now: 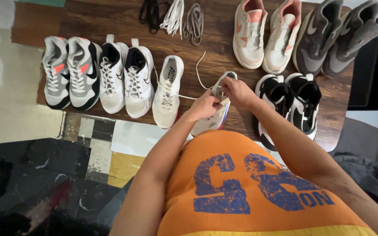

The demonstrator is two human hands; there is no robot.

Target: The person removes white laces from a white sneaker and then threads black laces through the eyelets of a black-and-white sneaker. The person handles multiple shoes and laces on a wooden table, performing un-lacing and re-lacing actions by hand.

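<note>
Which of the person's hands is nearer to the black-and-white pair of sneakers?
The right hand. It sits just left of the black-and-white pair, on the white sneaker being laced. The left hand is farther left, on the same sneaker.

The table was dark wood, grained with a dull sheen; the white sneaker under both hands looked like smooth synthetic with a woven white lace. At 12 o'clock lay loose cloth laces, at 3 o'clock matt grey suede-like shoes. The orange shirt was soft cloth with a cracked blue print.
</note>
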